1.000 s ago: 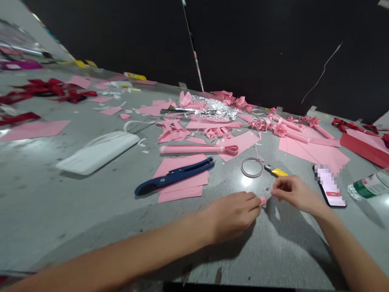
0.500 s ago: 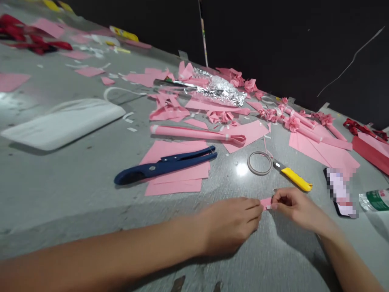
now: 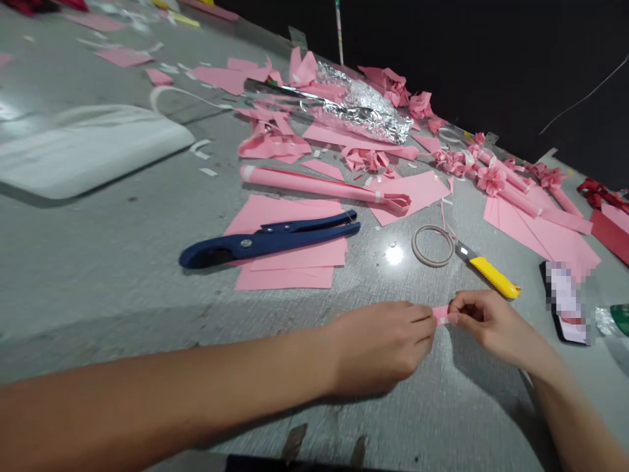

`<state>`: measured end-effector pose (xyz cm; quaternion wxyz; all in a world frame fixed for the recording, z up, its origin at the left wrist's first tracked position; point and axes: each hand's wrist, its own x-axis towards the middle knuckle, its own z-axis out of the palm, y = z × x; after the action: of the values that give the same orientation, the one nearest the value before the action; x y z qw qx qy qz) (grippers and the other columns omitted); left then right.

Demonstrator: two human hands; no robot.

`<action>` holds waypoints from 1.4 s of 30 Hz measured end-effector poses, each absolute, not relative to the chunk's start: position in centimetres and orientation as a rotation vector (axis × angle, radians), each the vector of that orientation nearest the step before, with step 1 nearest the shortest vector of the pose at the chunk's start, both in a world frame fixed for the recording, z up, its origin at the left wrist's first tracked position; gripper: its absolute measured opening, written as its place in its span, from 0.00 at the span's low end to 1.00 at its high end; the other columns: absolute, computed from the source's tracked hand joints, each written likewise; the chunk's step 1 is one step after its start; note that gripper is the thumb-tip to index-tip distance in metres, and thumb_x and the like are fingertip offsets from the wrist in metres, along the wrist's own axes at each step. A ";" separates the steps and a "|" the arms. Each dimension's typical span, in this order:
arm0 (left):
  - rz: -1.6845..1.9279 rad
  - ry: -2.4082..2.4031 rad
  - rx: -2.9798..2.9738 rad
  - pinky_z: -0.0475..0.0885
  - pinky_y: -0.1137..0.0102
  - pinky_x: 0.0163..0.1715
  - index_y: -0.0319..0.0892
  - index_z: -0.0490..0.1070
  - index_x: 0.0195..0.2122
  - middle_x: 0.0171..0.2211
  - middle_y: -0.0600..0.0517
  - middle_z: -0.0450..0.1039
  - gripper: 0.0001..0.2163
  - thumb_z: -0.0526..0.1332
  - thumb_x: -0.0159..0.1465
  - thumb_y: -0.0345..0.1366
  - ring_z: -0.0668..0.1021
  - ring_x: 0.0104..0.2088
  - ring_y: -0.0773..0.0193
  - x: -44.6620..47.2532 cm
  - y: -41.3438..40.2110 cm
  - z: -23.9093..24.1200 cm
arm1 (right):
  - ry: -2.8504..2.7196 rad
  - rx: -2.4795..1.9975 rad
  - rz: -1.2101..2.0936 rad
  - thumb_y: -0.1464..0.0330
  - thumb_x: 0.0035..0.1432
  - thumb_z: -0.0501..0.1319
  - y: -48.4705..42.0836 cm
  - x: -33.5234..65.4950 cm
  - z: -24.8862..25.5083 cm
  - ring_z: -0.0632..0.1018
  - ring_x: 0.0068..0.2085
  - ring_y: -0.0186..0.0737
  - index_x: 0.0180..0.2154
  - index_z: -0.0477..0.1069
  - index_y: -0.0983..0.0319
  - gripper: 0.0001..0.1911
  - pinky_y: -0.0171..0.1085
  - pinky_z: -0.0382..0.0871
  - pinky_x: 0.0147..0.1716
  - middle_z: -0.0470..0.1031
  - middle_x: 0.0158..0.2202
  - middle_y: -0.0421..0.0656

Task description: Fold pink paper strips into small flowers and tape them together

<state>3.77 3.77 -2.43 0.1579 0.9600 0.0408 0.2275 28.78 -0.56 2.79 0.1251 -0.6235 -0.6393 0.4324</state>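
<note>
1. Biggest first: grey, scuffed, shiny tabletop [image 3: 83,275]. Clock's centred on the hands.
2. Far out at 10: flat, smooth white thing with rounded edges [image 3: 98,147], can't tell what.
3. 11 o'clock: crinkly silver foil-like wrap [image 3: 371,108].
4. 10, closer in: long navy plier-shaped tool [image 3: 270,242], lying on flat pink sheets [image 3: 295,277].
5. Left hand [image 3: 386,347]: gripping one end of the strip, fingertips mostly hidden.
6. Right hand [image 3: 496,324]: thumb and finger pinching the other end.
7. 2 o'clock: yellow-handled cutter [image 3: 494,275]; 12: thin greyish ring [image 3: 433,263].
8. Small pink papery strip [image 3: 440,313], dead centre between both hands, with a tiny white patch [image 3: 444,321]. I'd guess attaching or smoothing that patch is the current step; calls for a steady left, gentle right pinch.
</note>
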 end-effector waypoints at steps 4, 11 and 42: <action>0.632 0.080 2.841 0.79 0.61 0.52 0.36 0.81 0.46 0.46 0.41 0.84 0.08 0.62 0.72 0.24 0.81 0.49 0.52 3.8 3.9 -2.2 | -1.881 -1.920 1.202 0.68 0.66 0.60 -0.6 28.1 3.1 0.68 0.28 0.39 0.30 0.72 0.58 0.10 0.40 0.55 0.28 0.70 0.25 0.38; 0.607 0.078 2.911 0.78 0.63 0.48 0.36 0.81 0.43 0.42 0.43 0.83 0.08 0.61 0.73 0.25 0.81 0.46 0.53 4.0 4.0 -1.8 | -1.904 -1.942 1.117 0.72 0.64 0.60 -0.7 28.0 2.7 0.69 0.28 0.39 0.29 0.71 0.58 0.10 0.40 0.56 0.29 0.70 0.24 0.38; 0.466 0.272 2.995 0.71 0.59 0.56 0.30 0.75 0.60 0.53 0.40 0.81 0.17 0.60 0.80 0.40 0.78 0.52 0.49 4.9 2.7 -1.2 | -1.775 -1.917 1.201 0.71 0.60 0.63 -0.3 29.0 2.3 0.64 0.28 0.38 0.27 0.69 0.58 0.08 0.39 0.54 0.28 0.65 0.24 0.36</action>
<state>4.85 2.71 -1.24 0.0490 0.9830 0.0892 0.1530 29.04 -0.29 2.28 0.1328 -0.6609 -0.6117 0.4140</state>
